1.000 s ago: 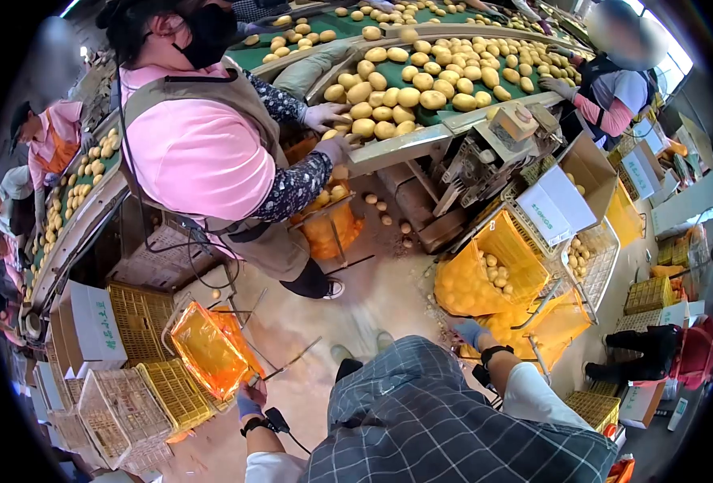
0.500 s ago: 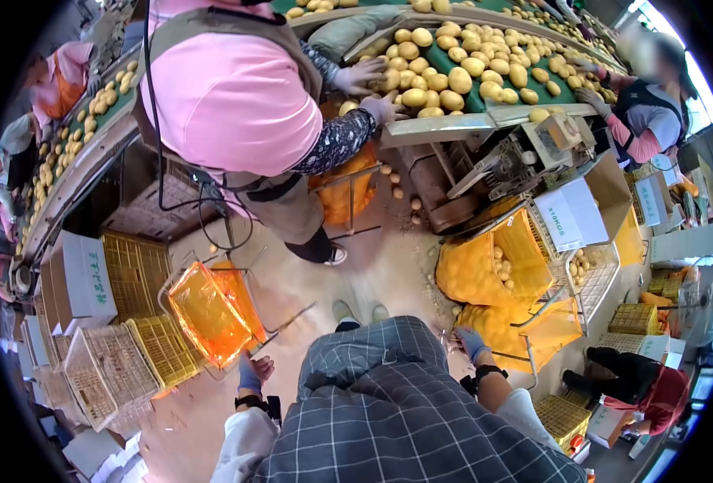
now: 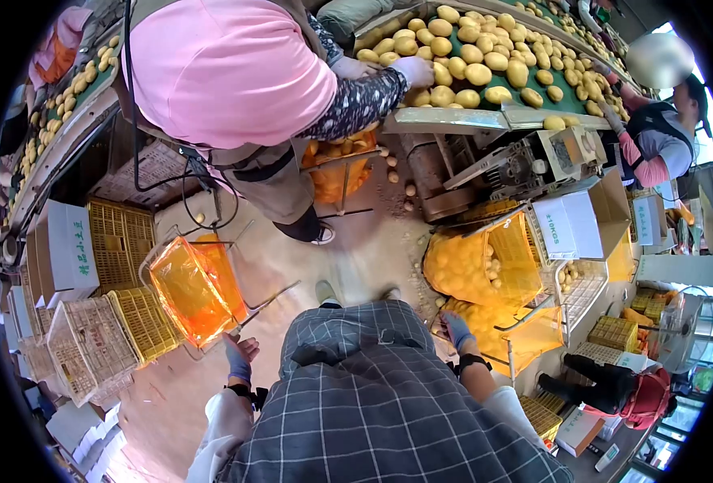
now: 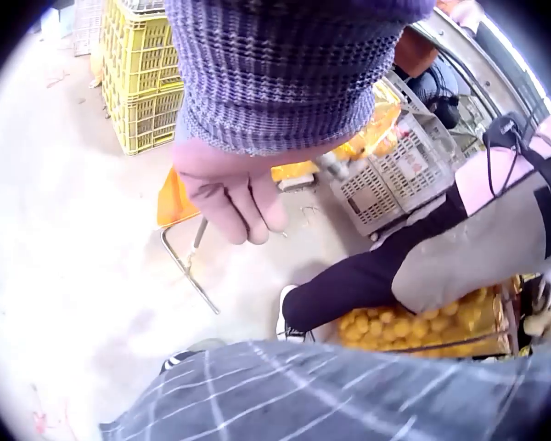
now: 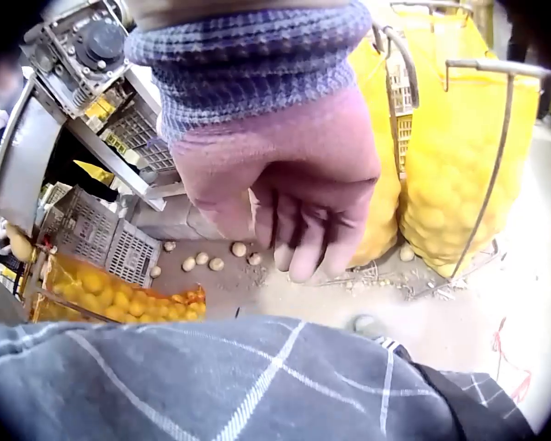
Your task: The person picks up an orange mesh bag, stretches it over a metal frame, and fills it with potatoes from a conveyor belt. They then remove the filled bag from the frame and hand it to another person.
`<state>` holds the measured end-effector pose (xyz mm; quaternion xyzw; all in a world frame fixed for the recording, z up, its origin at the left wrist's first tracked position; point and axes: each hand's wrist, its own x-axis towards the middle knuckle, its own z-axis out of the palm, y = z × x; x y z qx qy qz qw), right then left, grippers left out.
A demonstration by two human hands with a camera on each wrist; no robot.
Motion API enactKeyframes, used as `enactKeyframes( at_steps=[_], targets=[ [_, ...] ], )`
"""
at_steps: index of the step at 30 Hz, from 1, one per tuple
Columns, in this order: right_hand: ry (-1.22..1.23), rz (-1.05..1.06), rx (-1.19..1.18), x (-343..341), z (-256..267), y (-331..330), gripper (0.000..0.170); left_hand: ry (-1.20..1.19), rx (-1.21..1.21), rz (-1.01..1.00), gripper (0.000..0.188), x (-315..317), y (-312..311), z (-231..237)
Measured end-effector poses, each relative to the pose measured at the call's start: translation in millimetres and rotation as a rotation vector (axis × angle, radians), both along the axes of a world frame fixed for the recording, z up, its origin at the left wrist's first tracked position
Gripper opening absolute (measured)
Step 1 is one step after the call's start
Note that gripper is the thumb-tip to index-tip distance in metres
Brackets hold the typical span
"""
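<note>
My left hand (image 3: 240,356), in a gloved sleeve of purple-grey knit, hangs low beside my checked apron (image 3: 356,394) with nothing in it. Its fingers (image 4: 243,216) are loosely bent in the left wrist view. Nearest to it is an orange mesh bag (image 3: 195,290) stretched over a metal frame, its mouth facing up. On the other side my right hand (image 3: 458,330) also hangs loose and holds nothing, its fingers (image 5: 305,248) relaxed over the floor. Close by it stand yellow mesh bags (image 3: 481,322) full of potatoes, on metal frames.
A person in a pink shirt (image 3: 227,72) works at a conveyor of potatoes (image 3: 493,60) ahead. Yellow crates (image 3: 143,322) and a white carton (image 3: 70,245) stand left. Machinery (image 3: 525,165) and another carton (image 3: 566,225) are at right. Loose potatoes (image 3: 409,190) lie on the floor.
My left hand has come away from the lower edge of the orange bag and now hangs free. My view has shifted forward; the right hand stays by the yellow bags.
</note>
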<state>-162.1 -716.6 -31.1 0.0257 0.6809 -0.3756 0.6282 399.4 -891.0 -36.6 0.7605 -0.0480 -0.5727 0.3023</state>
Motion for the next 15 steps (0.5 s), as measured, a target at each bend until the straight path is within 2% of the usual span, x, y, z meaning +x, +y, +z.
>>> enactKeyframes(
  at_steps=[2, 3, 5, 7, 10, 13, 15],
  targets=[
    [0.021, 0.007, -0.008, -21.6, -7.6, -2.5, 0.015, -0.054, 0.038, -0.097, 0.076, -15.2, 13.3, -13.9],
    [-0.045, 0.070, -0.130, -36.4, -5.4, -2.7, 0.016, -0.014, 0.127, -0.148, 0.070, -25.1, 20.9, -25.0],
    [0.057, -0.024, -0.032, -47.8, 1.3, -8.0, 0.016, 0.059, 0.287, -0.267, 0.062, -40.9, 35.8, -42.8],
    [0.121, -0.093, 0.020, -55.4, 4.2, -15.1, 0.015, 0.093, 0.335, -0.390, 0.056, -57.3, 45.2, -49.1],
    [0.126, -0.171, 0.023, -54.2, 12.0, -20.4, 0.015, 0.100, 0.325, -0.492, 0.048, -71.1, 41.0, -48.3],
    [-0.091, -0.138, -0.106, -55.7, -6.1, -8.3, 0.016, 0.070, 0.244, -0.533, 0.039, -78.4, 20.4, -37.0],
    [-0.088, -0.125, -0.043, -45.2, 1.9, -9.8, 0.015, 0.044, 0.197, -0.553, 0.038, -87.0, 1.0, -16.8]
  ],
)
